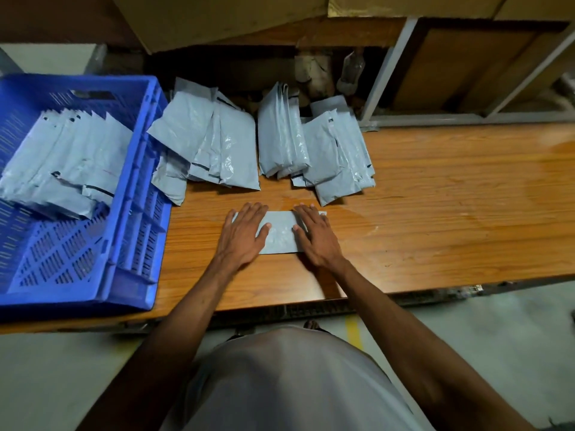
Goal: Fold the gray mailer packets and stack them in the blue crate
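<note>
A person's left hand (244, 233) and right hand (314, 236) press flat, fingers straight and slightly spread, on a gray packet (280, 233) at the near middle of a wooden table (435, 213). Loose packets (261, 141) lie beyond. A blue crate (130, 188) at left holds stacked packets (62, 163).

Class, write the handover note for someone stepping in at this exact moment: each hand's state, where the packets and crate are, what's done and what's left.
Left hand: flat, fingers straight, pressing the packet on the table.
Right hand: the same, on its right side.
Blue crate: at the left of the wooden table, with a row of folded packets inside.
Done: that row.
Left: finish this packet, crate it, then work through the piles behind.
</note>
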A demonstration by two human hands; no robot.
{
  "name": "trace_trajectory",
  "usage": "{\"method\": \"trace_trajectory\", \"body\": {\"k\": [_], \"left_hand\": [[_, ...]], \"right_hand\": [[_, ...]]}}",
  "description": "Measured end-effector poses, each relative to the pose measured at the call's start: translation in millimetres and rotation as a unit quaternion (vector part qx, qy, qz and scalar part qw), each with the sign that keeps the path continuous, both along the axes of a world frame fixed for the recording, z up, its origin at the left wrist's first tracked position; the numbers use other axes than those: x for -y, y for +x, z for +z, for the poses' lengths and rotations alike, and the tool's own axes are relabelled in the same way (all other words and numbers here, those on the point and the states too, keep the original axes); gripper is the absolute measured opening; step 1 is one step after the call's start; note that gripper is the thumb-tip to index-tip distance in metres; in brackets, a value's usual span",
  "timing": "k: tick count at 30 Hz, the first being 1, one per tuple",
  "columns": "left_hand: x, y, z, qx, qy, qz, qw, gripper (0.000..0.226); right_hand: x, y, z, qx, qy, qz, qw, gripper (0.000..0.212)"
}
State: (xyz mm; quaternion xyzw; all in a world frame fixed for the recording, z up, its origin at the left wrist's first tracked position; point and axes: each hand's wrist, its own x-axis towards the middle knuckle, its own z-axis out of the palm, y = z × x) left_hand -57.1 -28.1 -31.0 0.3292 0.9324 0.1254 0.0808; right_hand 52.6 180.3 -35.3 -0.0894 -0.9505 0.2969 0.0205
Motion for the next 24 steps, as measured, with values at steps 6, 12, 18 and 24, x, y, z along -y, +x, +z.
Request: {"method": "trace_trajectory", "body": {"k": [6, 12, 18, 24], "left_hand": [[13, 6, -7, 0.019, 0.008, -0.001, 1.0, 0.059], [24, 12, -15, 0.011, 0.023, 0.005, 1.0, 0.06], [27, 14, -21, -0.025, 0.019, 0.002, 1.0, 0.064], [27, 16, -24, -0.04, 0.037, 0.003, 0.999, 0.062]], "right_hand": [[10, -6, 2, 0.004, 0.059, 0.049, 0.997, 0.057], [27, -15, 2, 0.012, 0.077, 0.085, 0.993, 0.059], [39, -18, -3, 0.024, 0.115, 0.069, 0.991, 0.059], [41, -18, -13, 0.006, 0.147, 0.053, 0.988, 0.058]]}}
